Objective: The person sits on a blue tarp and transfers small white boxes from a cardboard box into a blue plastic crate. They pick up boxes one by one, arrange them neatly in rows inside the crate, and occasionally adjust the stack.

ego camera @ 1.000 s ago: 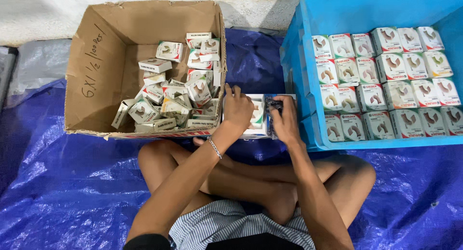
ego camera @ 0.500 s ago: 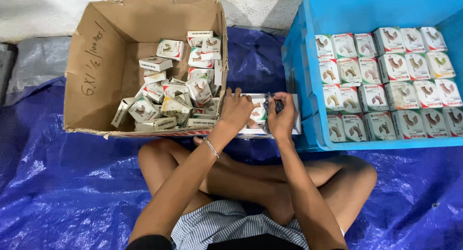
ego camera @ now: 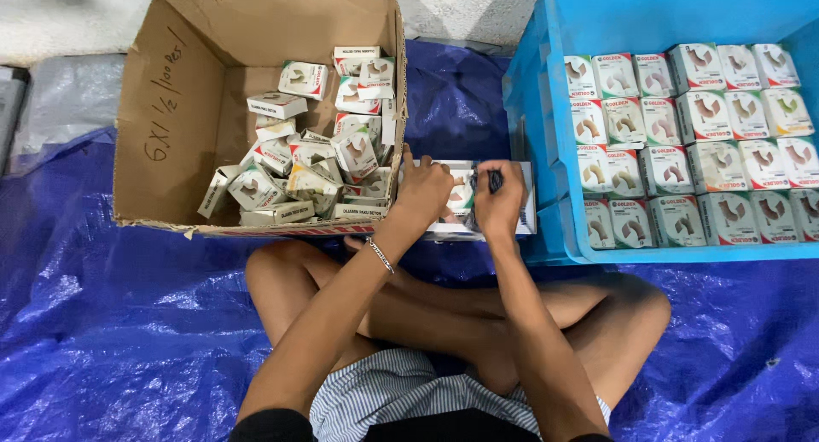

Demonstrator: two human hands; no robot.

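Both hands have drawn a little closer together over the flat white box since the earlier frames, the right one sliding leftward with its dark marker.

At far left, the open cardboard carton (ego camera: 171,109) holds a loose heap of small white boxes (ego camera: 316,169), tumbled at all angles. Just right of it, the left hand (ego camera: 422,190) presses down on the flat white box (ego camera: 461,199) that lies on the blue tarpaulin (ego camera: 102,322) between carton and crate; its fingers are curled, pinning the box rather than gripping it. Beside it, the right hand (ego camera: 499,203) is closed round a dark marker (ego camera: 495,182), tip down on the box. Farthest right, the blue plastic crate (ego camera: 546,109) carries neat rows of the same small boxes (ego camera: 674,118).

My guess is that the box could skid on the slick tarpaulin if the left hand eases off, smearing any mark.

Both hands cover most of the flat box, so its face and the marker tip are hard to make out; the crate is cut off at the right edge.
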